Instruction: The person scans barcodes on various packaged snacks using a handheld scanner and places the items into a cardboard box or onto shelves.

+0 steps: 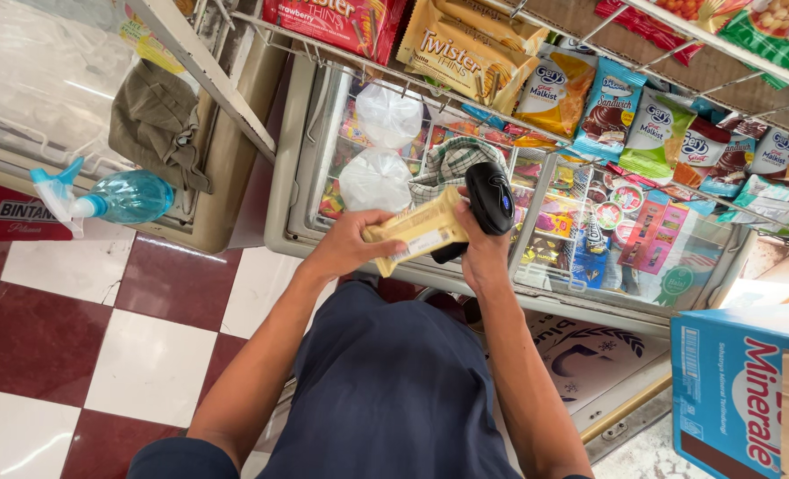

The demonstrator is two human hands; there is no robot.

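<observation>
At the centre of the head view, both hands meet over the glass lid of a chest freezer (323, 115). The left hand (350, 244) is wrapped around a long pale-yellow packet (416, 232), thumb on top and fingers underneath. The packet's long axis runs from lower left to upper right, and its upper end sits right under the black handheld scanner (490, 197). The right hand (481, 253) is closed around the scanner's handle, with the head tilted toward the packet; the two look touching or nearly so, I cannot tell which. The left hand is the one carrying the packet.

The right fingers are mostly hidden behind the handle. The packet's far side is unseen. A blue carton (731, 390) at lower right is cut off by the frame edge.
</observation>
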